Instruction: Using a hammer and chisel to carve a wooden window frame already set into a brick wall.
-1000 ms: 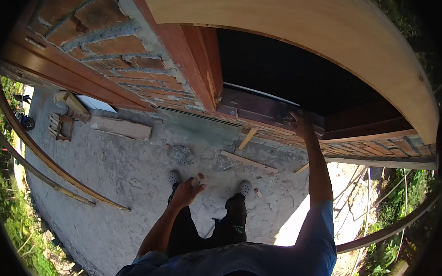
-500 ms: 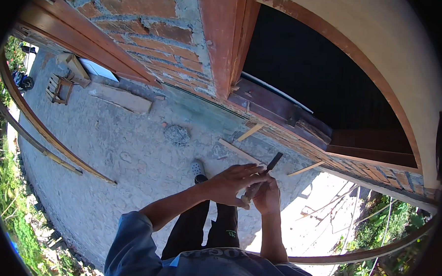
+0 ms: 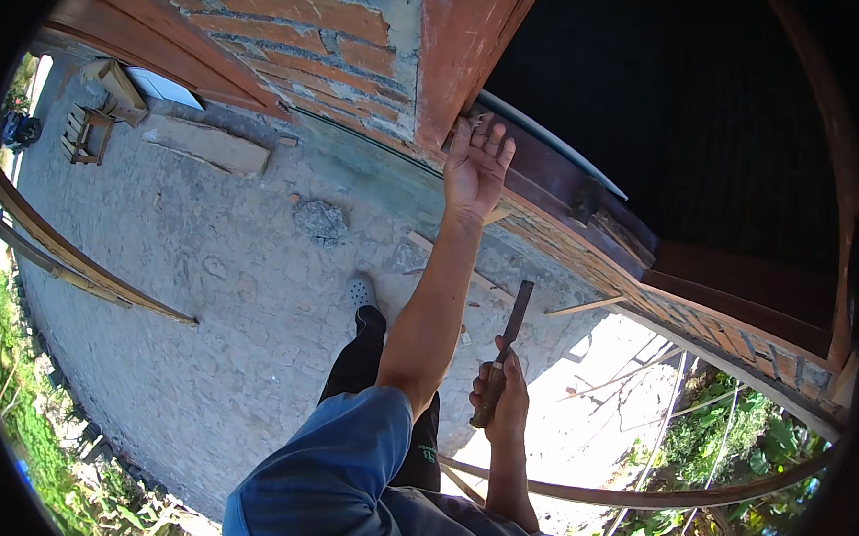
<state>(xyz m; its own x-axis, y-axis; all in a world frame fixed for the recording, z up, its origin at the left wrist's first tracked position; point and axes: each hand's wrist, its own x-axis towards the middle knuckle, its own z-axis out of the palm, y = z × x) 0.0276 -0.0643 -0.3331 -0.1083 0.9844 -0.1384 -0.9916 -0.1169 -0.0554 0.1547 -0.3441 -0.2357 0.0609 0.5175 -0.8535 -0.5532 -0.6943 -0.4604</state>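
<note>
My right hand (image 3: 506, 396) is wrapped around the wooden handle of a chisel (image 3: 517, 315), whose dark flat blade points up and away from me. My left arm stretches forward to the window frame. Palm up and fingers apart, my left hand (image 3: 476, 174) rests at the corner where the reddish upright post (image 3: 463, 49) meets the dark sill (image 3: 548, 182). Rough splintered wood shows by its fingertips, partly hidden behind them.
A brick wall (image 3: 296, 23) adjoins the window. Thin wood strips (image 3: 586, 305) lean below the sill. A rubble lump (image 3: 320, 221), a plank (image 3: 210, 145) and a small wooden stool (image 3: 85, 135) stand or lie on the paving. Long curved poles (image 3: 85, 248) cross at left.
My hands have separated. The left has left the chisel and reached up to the sill corner; the right still grips the chisel, slightly lower, with its blade more upright.
</note>
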